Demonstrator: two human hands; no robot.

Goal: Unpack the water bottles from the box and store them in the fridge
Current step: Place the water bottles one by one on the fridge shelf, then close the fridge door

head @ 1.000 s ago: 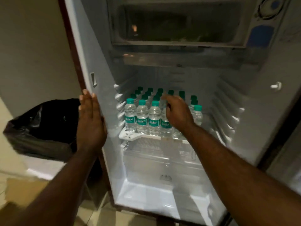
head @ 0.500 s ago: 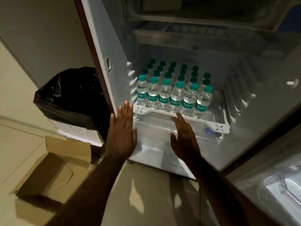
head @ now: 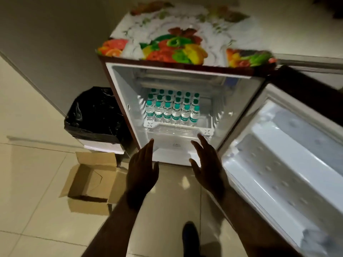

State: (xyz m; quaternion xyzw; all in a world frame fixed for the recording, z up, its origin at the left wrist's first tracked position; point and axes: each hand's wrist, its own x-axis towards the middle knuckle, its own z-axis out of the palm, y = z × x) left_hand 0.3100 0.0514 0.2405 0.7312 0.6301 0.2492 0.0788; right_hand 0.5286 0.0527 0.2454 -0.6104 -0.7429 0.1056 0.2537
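Bottles (head: 172, 108) inside fridge (head: 239, 101), box (head: 92, 182) left

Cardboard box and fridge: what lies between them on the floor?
In the head view, a bin lined with a black bag stands between the cardboard box and the fridge.

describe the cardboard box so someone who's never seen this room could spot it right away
Start at the small open fridge with the fruit-print cover on top. Left of it stands a bin lined with a black plastic bag. Before that bin, on the tiled floor, lies the brown cardboard box, flaps open, nothing visible inside.
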